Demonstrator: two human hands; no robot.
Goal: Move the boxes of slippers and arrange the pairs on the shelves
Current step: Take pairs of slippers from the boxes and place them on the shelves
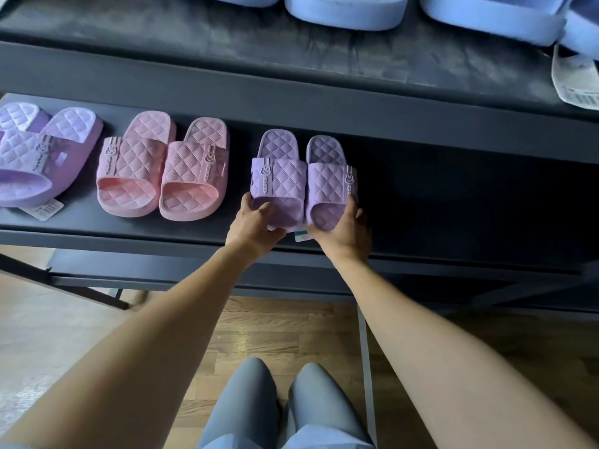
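Note:
A small purple quilted pair of slippers [303,178] rests side by side on the dark lower shelf [453,205], toes toward me. My left hand [254,226] grips the toe end of the left slipper and my right hand [345,233] grips the toe end of the right one. A paper tag pokes out between my hands. To the left on the same shelf stand a pink pair [163,168] and a larger lilac pair [42,157]. No box is in view.
The upper shelf [227,43] carries several blue slippers [346,9] along its back and a white tagged one [575,81] at the right. The lower shelf's right part is bare. Wooden floor and my legs lie below the shelf's front edge.

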